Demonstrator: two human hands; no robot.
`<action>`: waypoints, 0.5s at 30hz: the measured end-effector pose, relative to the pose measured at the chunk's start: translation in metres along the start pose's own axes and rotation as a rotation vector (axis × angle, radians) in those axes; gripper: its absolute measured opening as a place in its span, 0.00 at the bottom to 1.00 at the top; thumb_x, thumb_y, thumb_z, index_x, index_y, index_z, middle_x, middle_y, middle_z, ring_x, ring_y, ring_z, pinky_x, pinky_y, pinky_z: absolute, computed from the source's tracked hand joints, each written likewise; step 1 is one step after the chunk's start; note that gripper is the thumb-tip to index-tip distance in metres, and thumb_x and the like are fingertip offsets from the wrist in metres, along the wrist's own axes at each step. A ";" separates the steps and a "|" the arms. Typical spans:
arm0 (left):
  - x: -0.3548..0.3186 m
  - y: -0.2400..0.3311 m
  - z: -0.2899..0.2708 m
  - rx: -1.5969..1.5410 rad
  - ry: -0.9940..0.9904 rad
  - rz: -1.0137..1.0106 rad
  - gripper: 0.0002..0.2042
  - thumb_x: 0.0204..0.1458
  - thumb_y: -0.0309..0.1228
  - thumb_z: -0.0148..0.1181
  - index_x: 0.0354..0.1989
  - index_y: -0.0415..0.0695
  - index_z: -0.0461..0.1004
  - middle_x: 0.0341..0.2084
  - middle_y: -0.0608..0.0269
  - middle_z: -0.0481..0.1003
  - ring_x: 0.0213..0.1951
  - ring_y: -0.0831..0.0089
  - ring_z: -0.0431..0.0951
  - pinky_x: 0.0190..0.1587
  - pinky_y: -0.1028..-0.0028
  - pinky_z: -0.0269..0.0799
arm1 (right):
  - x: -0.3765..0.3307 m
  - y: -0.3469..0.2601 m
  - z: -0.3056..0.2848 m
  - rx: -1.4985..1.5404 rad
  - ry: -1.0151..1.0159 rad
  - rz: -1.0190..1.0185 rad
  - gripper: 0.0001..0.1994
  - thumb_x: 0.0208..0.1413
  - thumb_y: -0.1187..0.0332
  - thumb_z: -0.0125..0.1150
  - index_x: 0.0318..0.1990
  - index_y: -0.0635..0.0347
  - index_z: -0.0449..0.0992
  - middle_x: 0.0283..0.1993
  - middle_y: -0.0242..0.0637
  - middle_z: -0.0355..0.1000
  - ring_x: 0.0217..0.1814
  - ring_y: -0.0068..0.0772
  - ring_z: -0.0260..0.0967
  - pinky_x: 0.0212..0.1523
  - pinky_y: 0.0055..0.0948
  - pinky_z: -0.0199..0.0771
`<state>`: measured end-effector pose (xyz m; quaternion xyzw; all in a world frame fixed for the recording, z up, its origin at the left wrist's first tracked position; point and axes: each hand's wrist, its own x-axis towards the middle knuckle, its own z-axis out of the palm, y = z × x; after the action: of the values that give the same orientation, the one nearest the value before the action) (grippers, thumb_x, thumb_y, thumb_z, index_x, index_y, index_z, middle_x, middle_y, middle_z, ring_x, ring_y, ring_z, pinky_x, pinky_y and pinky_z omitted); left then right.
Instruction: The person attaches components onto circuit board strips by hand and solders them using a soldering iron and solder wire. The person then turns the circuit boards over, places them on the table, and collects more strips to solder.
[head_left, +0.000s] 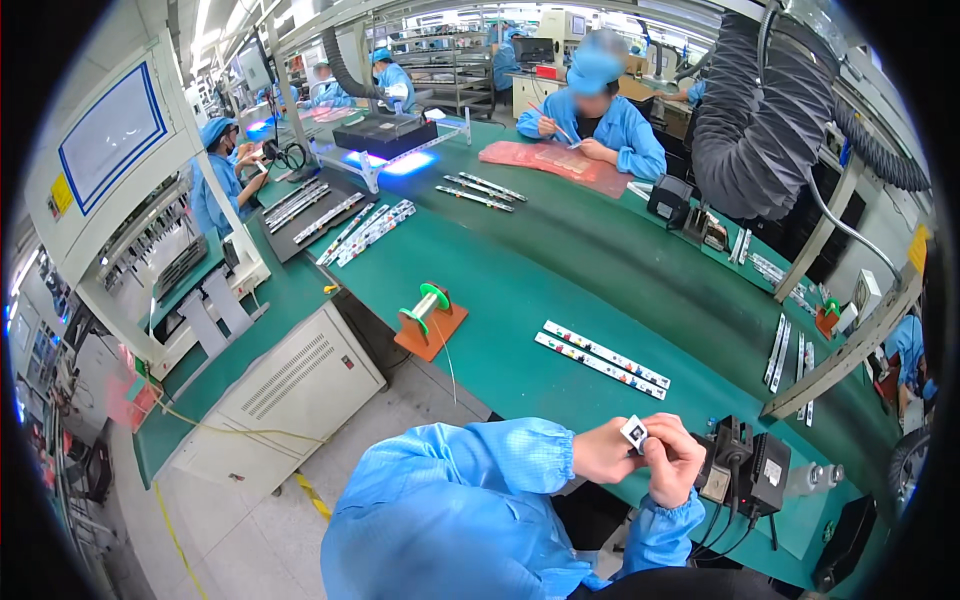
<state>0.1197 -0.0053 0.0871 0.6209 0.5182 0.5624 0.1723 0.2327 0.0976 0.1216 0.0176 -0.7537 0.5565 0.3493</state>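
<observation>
Your fingers [684,433] were drawn narrow, close around a small white piece [634,433] with a dark middle. The thumb and forefinger of your right hand [676,462] seemed to pinch it from its right side, while your left hand [602,453] was curled just beside it, on the other side. The left fingertips were hidden, so I could not tell whether they also gripped it.

In my judgement, the piece was light and stiff, perhaps a little slippery on its flat white face, and its dark middle was probably the fragile part. The outer edges were the better place for you to take hold, with gentle pressure, leaving the middle untouched.

The piece sat at the fingertips, not deep in the palm, tilted, with its dark middle facing the camera. You held it near the near edge of the green table [500,285], with the two white strips [600,366] lying farther ahead.
</observation>
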 end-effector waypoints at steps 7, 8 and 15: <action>-0.002 -0.002 0.000 0.000 -0.051 -0.058 0.15 0.46 0.20 0.56 0.45 0.38 0.72 0.36 0.49 0.78 0.39 0.53 0.80 0.39 0.63 0.76 | -0.002 -0.002 0.005 0.030 0.030 -0.004 0.05 0.52 0.76 0.63 0.35 0.70 0.79 0.38 0.45 0.78 0.45 0.39 0.71 0.47 0.34 0.71; -0.002 -0.004 -0.001 0.001 -0.055 -0.054 0.15 0.46 0.20 0.56 0.45 0.38 0.72 0.37 0.49 0.77 0.40 0.54 0.80 0.39 0.63 0.76 | 0.000 -0.001 0.005 0.026 0.031 0.006 0.05 0.52 0.75 0.63 0.34 0.70 0.79 0.38 0.44 0.78 0.45 0.39 0.71 0.47 0.34 0.71; -0.006 -0.012 -0.007 0.008 -0.053 -0.081 0.16 0.44 0.19 0.55 0.45 0.39 0.72 0.36 0.49 0.77 0.39 0.53 0.80 0.40 0.64 0.76 | 0.005 0.003 0.009 -0.013 0.003 0.017 0.06 0.52 0.75 0.63 0.34 0.70 0.79 0.39 0.45 0.78 0.46 0.40 0.71 0.48 0.35 0.70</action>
<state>0.1089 -0.0084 0.0768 0.6148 0.5402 0.5363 0.2061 0.2230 0.0927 0.1207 0.0080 -0.7567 0.5548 0.3458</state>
